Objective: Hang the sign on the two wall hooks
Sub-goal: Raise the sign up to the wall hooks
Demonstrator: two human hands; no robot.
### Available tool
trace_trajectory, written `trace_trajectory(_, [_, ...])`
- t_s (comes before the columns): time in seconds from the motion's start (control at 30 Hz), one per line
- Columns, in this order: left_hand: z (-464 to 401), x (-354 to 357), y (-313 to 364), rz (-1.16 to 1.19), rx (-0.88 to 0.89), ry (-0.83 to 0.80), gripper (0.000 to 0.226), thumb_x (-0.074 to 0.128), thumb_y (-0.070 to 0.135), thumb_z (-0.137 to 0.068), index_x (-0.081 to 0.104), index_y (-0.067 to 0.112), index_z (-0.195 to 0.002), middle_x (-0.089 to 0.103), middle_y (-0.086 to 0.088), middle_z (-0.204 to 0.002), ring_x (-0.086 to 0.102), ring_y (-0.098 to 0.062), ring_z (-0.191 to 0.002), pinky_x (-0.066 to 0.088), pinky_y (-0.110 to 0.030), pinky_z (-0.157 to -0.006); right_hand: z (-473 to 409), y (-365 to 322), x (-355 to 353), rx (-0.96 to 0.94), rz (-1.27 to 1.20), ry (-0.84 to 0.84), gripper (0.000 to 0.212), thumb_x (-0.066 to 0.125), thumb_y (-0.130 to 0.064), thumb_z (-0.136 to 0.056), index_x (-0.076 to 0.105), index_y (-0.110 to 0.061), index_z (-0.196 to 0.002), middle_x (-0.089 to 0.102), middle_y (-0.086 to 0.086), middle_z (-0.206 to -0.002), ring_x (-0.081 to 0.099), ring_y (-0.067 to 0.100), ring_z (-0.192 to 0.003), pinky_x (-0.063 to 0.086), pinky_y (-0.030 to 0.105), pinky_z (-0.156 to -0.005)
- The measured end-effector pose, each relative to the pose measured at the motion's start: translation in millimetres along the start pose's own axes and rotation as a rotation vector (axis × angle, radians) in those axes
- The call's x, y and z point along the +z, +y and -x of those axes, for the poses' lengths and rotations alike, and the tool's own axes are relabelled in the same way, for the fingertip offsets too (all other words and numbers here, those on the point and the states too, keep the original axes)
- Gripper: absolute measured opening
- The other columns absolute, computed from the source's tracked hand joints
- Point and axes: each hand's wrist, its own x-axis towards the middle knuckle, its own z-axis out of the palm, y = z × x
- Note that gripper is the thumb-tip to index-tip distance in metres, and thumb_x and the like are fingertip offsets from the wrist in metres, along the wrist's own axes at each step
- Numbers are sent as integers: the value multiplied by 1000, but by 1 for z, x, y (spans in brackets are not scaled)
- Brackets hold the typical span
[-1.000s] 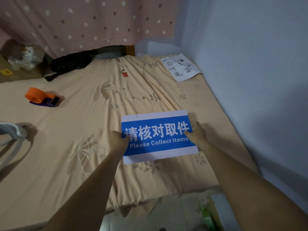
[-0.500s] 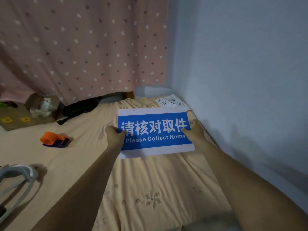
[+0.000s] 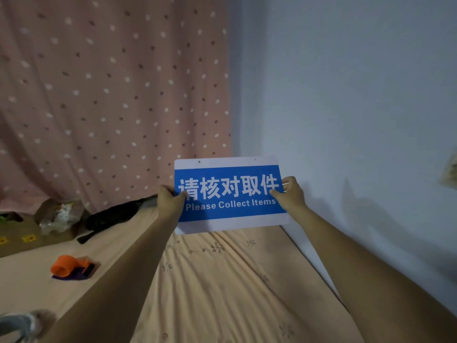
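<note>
1. Sign [image 3: 230, 194]: blue and white plate reading "Please Collect Items", held upright in the air above the bed [image 3: 222, 280], face toward the camera, long axis running left to right, roughly level.
2. Left hand [image 3: 170, 200]: grip clamped on the sign's left edge, thumb on the front face.
3. Right hand [image 3: 290, 195]: grip clamped on the right edge; this hand is the one nearer the wall [image 3: 346, 107].
4. Mounting holes: two small ones visible along the white top strip.
5. Wall hooks: none visible in view.
6. Judgement: the wall lies right of the sign, so the plate likely must swing rightward, top strip leading.
7. Tape dispenser [image 3: 71, 267]: orange, on the bed, near left.
</note>
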Motion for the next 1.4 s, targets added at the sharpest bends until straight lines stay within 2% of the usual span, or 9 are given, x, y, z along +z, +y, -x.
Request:
trace_trajectory(0.17, [2,1,34,57,49,-1,23,60,10,-88,38,9,-93,48,-4,-82,53,-24,-87,46,-40,-76,3,-30,-26,22,-97,50,42,71,-19,-81,46,-11,-114,57,3,-102,60,21,-87,48,28,-62])
trace_trajectory(0.33, [8,3,58,131,84,-31,24,60,9,-88,37,10,-93,49,-2,-83,53,-21,-85,41,-27,-62,8,-45,-46,15,-195,99,43,74,-22,-78,54,-13,-115,64,3,-105,65,21,-88,55,35,-76])
trace_trajectory(0.43, [11,2,69,130,102,-33,24,60,10,-88,37,10,-93,50,-5,-86,51,-20,-83,41,-29,-63,14,-52,-55,-1,-201,130,43,75,-23,-77,58,-14,-115,67,2,-104,67,21,-87,57,36,-76])
trace_trajectory(0.53, [11,-1,79,141,102,-52,25,62,11,-87,37,10,-93,51,-6,-89,53,-22,-85,43,-33,-67,23,-64,-61,-5,-215,170,44,75,-22,-77,56,-14,-116,66,3,-105,66,21,-87,57,36,-75])
trace_trajectory(0.67, [13,-2,91,188,110,-103,25,63,10,-85,41,8,-96,56,-10,-95,58,-24,-88,44,-30,-62,38,-77,-75,-13,-207,236,45,75,-23,-77,55,-13,-116,65,4,-108,65,22,-87,55,31,-69])
trace_trajectory(0.83, [29,2,106,267,126,-181,25,61,5,-86,37,12,-90,49,0,-80,51,-11,-72,40,-25,-57,60,-89,-96,-17,-181,309,46,75,-23,-78,54,-12,-118,66,8,-113,65,21,-87,53,29,-66])
trace_trajectory(0.97, [39,4,116,286,149,-250,20,62,7,-87,44,7,-97,54,-1,-80,56,-18,-76,45,-27,-60,81,-97,-115,-22,-173,371,46,75,-22,-78,53,-12,-118,66,8,-114,64,20,-84,51,26,-60])
trace_trajectory(1.13, [48,13,130,338,159,-336,26,60,6,-87,39,19,-80,52,0,-80,53,-14,-73,42,-26,-59,108,-105,-137,-11,-153,454,47,76,-22,-78,53,-13,-117,66,8,-112,64,19,-83,52,27,-64])
trace_trajectory(1.4, [84,48,157,366,183,-459,25,60,6,-88,37,13,-94,51,-2,-86,53,-16,-75,45,-24,-61,152,-112,-192,-2,-79,607,48,74,-17,-80,52,-8,-121,64,8,-116,60,17,-83,42,17,-52])
